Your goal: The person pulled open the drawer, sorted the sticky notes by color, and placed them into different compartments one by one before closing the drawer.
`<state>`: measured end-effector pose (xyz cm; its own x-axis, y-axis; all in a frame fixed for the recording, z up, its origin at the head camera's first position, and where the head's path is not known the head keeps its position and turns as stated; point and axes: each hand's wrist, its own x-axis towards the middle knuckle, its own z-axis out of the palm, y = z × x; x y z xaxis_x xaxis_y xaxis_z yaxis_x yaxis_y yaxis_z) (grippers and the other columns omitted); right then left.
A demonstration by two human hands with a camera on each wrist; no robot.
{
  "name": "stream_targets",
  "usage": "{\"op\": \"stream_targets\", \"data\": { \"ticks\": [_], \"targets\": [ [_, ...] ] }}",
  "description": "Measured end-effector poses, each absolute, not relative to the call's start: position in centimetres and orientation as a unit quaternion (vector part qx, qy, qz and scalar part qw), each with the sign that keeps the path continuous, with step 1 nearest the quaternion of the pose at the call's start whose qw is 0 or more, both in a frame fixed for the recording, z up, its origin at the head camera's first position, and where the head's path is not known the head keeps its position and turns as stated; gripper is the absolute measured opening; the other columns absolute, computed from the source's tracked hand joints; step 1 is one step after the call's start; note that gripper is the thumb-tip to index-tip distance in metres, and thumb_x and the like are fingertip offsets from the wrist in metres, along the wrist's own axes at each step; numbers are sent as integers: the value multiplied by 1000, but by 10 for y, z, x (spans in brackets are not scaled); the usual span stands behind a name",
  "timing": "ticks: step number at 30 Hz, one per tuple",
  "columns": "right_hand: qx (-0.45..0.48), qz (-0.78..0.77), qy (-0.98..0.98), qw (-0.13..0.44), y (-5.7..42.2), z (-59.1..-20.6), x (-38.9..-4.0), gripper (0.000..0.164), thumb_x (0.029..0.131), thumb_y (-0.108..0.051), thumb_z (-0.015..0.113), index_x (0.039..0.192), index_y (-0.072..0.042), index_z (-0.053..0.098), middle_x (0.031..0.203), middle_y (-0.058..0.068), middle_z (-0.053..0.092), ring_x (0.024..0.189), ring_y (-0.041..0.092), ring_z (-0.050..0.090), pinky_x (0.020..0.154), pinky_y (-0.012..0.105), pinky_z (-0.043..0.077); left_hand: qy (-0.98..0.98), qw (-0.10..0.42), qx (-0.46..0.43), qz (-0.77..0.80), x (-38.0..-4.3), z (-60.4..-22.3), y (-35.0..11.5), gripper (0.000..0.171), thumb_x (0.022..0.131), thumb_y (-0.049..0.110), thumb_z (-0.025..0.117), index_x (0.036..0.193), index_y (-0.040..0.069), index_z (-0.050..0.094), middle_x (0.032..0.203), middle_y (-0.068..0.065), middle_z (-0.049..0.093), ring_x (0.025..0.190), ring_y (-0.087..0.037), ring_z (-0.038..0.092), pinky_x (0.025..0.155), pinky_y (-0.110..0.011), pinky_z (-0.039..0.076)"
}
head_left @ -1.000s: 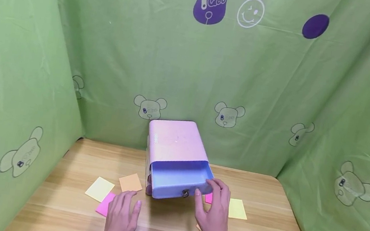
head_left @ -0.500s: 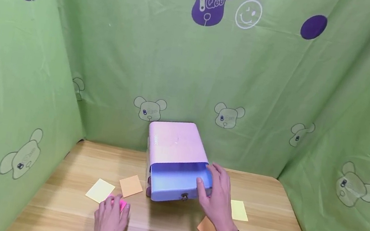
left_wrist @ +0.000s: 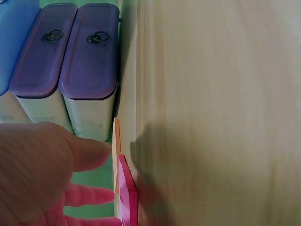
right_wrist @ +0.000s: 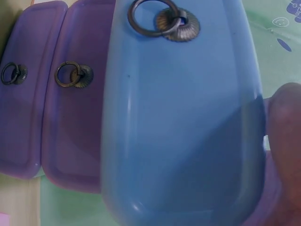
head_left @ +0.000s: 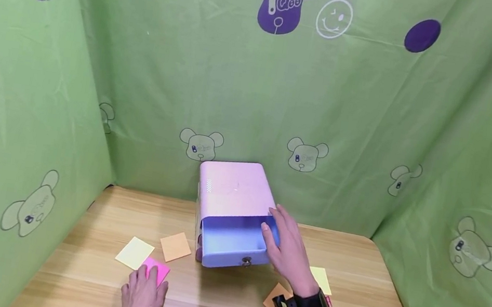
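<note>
A small pink chest of drawers [head_left: 236, 186] stands near the back of the table, its blue top drawer [head_left: 226, 261] pulled out. My right hand [head_left: 290, 254] is at that drawer's right side, thumb over the inside and fingers by the chest's front edge. In the right wrist view the drawer front [right_wrist: 183, 113] shows a metal ring pull [right_wrist: 153, 19]. Down at the left, my left hand [head_left: 142, 297] touches a pink sticky note pad [head_left: 157, 269] with loosely bent fingers. The left wrist view shows its thumb [left_wrist: 91, 154] beside the pink pad [left_wrist: 127, 193].
A pale yellow pad [head_left: 135, 253] and an orange pad [head_left: 175, 246] lie beside the pink one. On the right are another orange pad [head_left: 274, 304] and a yellow pad [head_left: 320, 279], partly behind the right arm. Two purple drawers [left_wrist: 89, 52] sit below the blue one.
My left hand has moved left and down onto the pink pad, which has shifted slightly right. The right hand has gone from the drawer's front edge back along its right side.
</note>
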<state>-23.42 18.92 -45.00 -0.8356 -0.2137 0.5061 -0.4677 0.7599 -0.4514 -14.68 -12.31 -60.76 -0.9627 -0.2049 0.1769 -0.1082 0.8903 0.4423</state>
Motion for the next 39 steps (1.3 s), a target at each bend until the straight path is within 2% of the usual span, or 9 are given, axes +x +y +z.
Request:
{"op": "stream_targets", "data": {
  "ticks": [7, 17, 26, 33, 39],
  "targets": [
    [174, 306, -924, 152, 190, -453, -238, 57, 107, -37, 48, 154, -5, 41, 165, 21, 30, 151, 43, 33, 122, 64, 30, -968, 120, 79, -203, -146, -607, -123, 58, 89, 26, 76, 130, -10, 56, 132, -39, 51, 118, -55, 52, 86, -69, 52],
    [168, 314, -926, 123, 190, -458, -239, 59, 107, -35, 48, 157, -6, 36, 168, 17, 26, 152, 40, 33, 123, 60, 31, -966, 113, 96, -211, -146, -608, -123, 56, 86, 23, 79, 130, -6, 59, 132, -46, 45, 118, -60, 50, 87, -70, 50],
    [163, 316, -928, 113, 190, -456, -237, 59, 107, -32, 48, 158, -7, 34, 169, 16, 23, 152, 39, 32, 123, 60, 30, -964, 116, 94, -220, -146, -603, -123, 52, 83, 22, 81, 125, -2, 64, 106, -36, 56, 97, -48, 54, 75, -59, 52],
    [163, 307, -930, 122, 190, -457, -238, 58, 107, -32, 49, 157, -8, 35, 169, 15, 24, 151, 39, 34, 122, 59, 32, -954, 123, 118, -248, -149, -598, -126, 60, 71, 25, 90, 118, -4, 64, 102, -36, 63, 89, -45, 56, 73, -56, 53],
    [164, 308, -929, 126, 189, -459, -238, 58, 107, -32, 49, 157, -8, 35, 169, 15, 25, 151, 39, 34, 122, 59, 32, -947, 123, 136, -262, -149, -597, -128, 63, 66, 24, 92, 115, -3, 63, 93, -32, 62, 85, -41, 51, 68, -45, 44]
  ]
}}
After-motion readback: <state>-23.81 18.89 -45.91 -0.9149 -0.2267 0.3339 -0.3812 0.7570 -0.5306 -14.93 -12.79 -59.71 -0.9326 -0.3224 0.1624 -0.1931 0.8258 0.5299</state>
